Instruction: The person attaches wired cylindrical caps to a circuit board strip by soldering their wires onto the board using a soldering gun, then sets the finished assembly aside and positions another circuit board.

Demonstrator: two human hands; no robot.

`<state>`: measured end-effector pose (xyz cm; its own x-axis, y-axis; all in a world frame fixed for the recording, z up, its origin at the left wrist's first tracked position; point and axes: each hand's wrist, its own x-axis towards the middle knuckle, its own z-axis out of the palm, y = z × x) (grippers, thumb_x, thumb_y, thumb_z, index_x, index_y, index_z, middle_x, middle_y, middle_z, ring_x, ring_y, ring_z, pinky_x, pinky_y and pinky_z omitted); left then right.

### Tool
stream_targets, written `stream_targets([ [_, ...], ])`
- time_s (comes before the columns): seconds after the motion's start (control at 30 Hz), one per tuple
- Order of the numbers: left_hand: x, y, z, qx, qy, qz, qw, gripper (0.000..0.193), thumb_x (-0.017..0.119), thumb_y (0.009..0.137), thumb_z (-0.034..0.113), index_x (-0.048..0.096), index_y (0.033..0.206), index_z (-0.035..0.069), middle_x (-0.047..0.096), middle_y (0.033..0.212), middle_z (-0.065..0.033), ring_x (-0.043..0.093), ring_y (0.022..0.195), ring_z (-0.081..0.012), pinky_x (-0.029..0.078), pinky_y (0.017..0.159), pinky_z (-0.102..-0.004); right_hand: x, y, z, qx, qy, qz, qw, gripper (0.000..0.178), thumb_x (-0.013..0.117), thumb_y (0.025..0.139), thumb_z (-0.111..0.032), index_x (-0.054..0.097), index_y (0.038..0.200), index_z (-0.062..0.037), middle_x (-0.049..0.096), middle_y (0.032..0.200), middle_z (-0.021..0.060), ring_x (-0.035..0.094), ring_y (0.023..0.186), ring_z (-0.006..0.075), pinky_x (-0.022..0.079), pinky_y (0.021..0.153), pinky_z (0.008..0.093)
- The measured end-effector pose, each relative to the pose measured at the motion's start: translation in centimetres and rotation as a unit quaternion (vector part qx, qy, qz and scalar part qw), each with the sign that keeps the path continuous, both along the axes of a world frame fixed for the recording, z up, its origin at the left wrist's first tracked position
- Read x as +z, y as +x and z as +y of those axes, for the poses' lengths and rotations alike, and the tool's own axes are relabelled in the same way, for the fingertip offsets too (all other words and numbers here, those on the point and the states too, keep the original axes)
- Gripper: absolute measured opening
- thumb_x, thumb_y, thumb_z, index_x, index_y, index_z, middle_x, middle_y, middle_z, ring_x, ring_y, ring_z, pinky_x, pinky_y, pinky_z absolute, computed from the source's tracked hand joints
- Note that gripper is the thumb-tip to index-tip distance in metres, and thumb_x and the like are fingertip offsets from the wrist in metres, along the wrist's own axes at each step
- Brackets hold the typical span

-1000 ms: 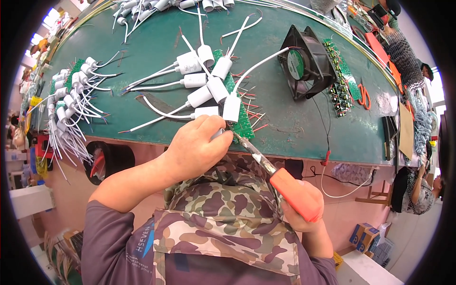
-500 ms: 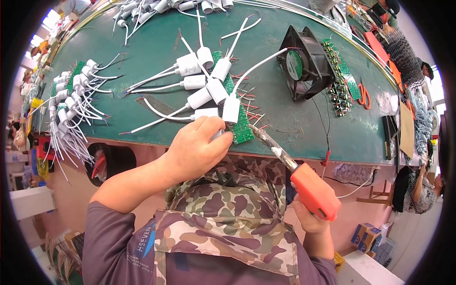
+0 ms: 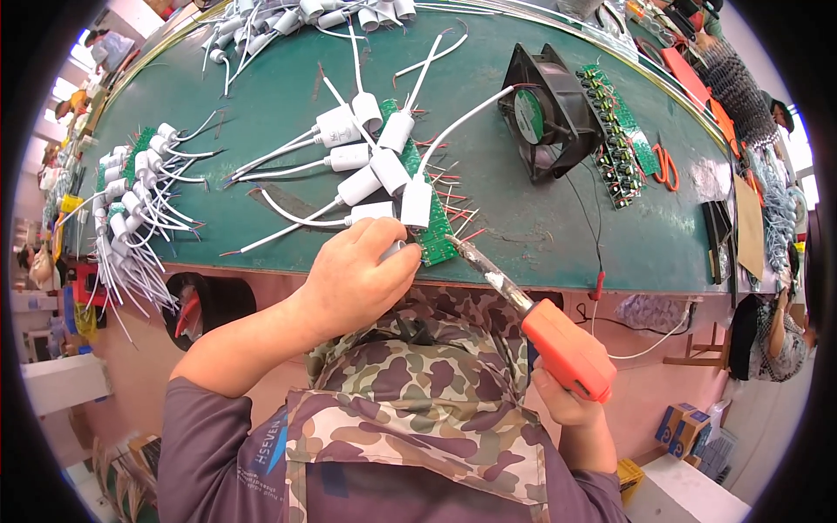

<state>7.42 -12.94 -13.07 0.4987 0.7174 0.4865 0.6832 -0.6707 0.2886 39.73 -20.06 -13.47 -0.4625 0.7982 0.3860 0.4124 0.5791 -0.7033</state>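
Note:
My left hand (image 3: 359,268) is closed, thumb and fingers pinching a white cylindrical housing (image 3: 394,250) at the near end of a long green circuit board (image 3: 438,247). The fingers cover most of that housing. My right hand (image 3: 558,392) grips the orange handle of a soldering iron (image 3: 568,347). Its metal tip reaches the board's right edge, close to the left fingertips; whether it touches a joint is too small to tell. Several white housings with cables, such as this one (image 3: 416,204), lie across the board. Thin red and white wire ends (image 3: 453,196) stick out along its right side.
A black fan (image 3: 551,113) stands right of the board. Beyond it are a board with components (image 3: 615,144) and orange-handled scissors (image 3: 666,167). Bunched white housings with cables (image 3: 131,196) lie at left, more (image 3: 288,22) at the far edge. A black bin (image 3: 209,301) is below the table's edge.
The whole view has shifted slightly. The iron's tip has moved a little nearer to me along the board's right edge. My left hand keeps its pinch in the same place.

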Motion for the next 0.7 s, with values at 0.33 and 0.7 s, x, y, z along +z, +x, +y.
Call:
stream_targets([
  [0.33,-0.1,0.4,0.1,0.006,-0.002,-0.042,0.999,0.019,0.070,0.074,0.004,0.059,0.090,0.004,0.056,0.092,-0.0112,0.058,0.077,-0.0299,0.049,0.067,-0.0394,-0.6,-1.1,-0.3,-0.071,-0.033,0.072,0.994,0.025,0.069,0.070,-0.013,0.067,0.090,0.0007,0.064,0.076,0.0084,0.062,0.068,0.0271,0.048,0.066,0.0359],
  [0.7,-0.3,1.5,-0.5,0.070,-0.001,-0.024,0.997,0.014,0.069,0.074,0.003,0.058,0.084,0.003,0.057,0.089,-0.0111,0.057,0.077,-0.0304,0.046,0.066,-0.0405,-0.9,-0.2,-0.4,0.012,-0.035,0.046,0.998,0.055,0.076,0.070,-0.003,0.056,0.121,0.0033,0.066,0.111,0.0151,0.069,0.092,0.0296,0.055,0.082,0.0382],
])
